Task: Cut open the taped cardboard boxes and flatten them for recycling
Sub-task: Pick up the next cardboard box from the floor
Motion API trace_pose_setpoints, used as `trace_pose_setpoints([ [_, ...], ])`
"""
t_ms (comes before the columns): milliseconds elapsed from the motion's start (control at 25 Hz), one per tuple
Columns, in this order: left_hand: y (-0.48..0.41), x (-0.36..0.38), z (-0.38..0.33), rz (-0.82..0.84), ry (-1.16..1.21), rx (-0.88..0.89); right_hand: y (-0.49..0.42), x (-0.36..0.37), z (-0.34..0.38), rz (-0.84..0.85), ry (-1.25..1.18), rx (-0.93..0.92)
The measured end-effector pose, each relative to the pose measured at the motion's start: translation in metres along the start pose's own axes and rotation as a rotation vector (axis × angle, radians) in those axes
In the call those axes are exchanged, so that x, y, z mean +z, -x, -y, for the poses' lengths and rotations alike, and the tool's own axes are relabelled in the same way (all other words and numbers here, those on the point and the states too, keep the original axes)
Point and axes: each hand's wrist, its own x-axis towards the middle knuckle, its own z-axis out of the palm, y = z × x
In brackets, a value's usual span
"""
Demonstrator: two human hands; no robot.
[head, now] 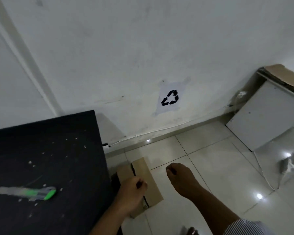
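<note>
A: One white wall (pixel 143 39) fills the upper view; what lies below?
B: A black table (pixel 49 150) at lower left; pale tiled floor (pixel 210 158) to its right; a white cabinet (pixel 265 116) against the wall, far right.
A: And the cardboard box (pixel 143 170)?
B: Brown, seemingly flat, just beside the table's edge; the left hand (pixel 132 192) grips its near end, fingers curled over it; the right hand (pixel 178 177) is apart, fingers curled in, nothing visible in them; a green box cutter (pixel 32 193) lies blurred on the table; a recycling sign (pixel 170 100) marks the wall.
</note>
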Motion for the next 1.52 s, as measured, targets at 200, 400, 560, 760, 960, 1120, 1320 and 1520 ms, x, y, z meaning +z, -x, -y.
trace_pose_setpoints([
  [200,-0.050,0.070,-0.014,-0.196,0.165,-0.258,-0.087,-0.011,-0.077,0.191,0.001,-0.166],
  [400,-0.067,0.119,0.013,-0.305,0.242,-0.480,-0.136,0.013,-0.133,0.351,0.068,-0.227],
  [560,-0.095,0.160,0.084,-0.337,0.264,-0.651,-0.165,0.081,-0.181,0.487,0.207,-0.323],
  [760,-0.140,0.220,0.195,-0.342,0.246,-0.800,-0.195,0.189,-0.265,0.603,0.330,-0.400],
  [960,-0.185,0.272,0.323,-0.440,0.230,-0.783,-0.216,0.299,-0.353,0.674,0.309,-0.487],
  [1120,-0.218,0.284,0.388,-0.587,0.426,-0.697,-0.220,0.361,-0.382,0.524,-0.023,-0.406],
  [1320,-0.249,0.317,0.409,-0.718,0.350,-0.559,-0.222,0.406,-0.391,0.443,-0.195,-0.440],
  [1520,-0.252,0.319,0.418,-0.743,0.418,-0.482,-0.231,0.407,-0.394,0.492,-0.236,-0.455],
])
